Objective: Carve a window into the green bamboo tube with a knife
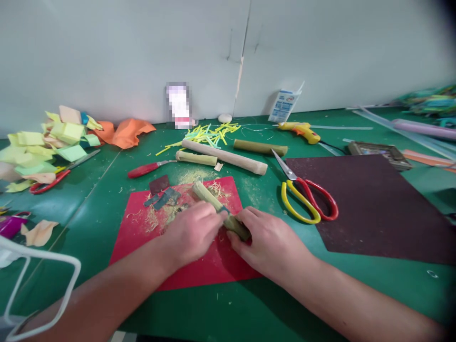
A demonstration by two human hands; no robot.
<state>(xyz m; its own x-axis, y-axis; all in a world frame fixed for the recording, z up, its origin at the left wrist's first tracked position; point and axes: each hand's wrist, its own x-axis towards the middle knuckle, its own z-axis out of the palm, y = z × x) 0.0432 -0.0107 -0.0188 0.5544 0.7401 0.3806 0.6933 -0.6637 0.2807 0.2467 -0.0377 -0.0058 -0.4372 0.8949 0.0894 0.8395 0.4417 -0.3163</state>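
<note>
A pale green bamboo piece (206,194) lies slantwise between my hands, low over a red sheet (142,237). My right hand (269,240) is closed around its near end. Pinched in my left hand (194,230) is a small dark scrap of sandpaper (223,209), pressed against the bamboo's middle; the fingertips are partly hidden. More dark sandpaper scraps (167,197) and pale shavings (151,221) lie on the red sheet by my left hand. A brown square (158,184) sits at its far edge.
Beyond the sheet lie a red-handled tool (146,169) and more bamboo pieces (228,156). Scissors (309,199) rest partly on a dark brown sheet (374,213). A yellow glue gun (301,130) is behind. Folded papers (53,142) pile up left; a white frame (76,270) stands near my left forearm.
</note>
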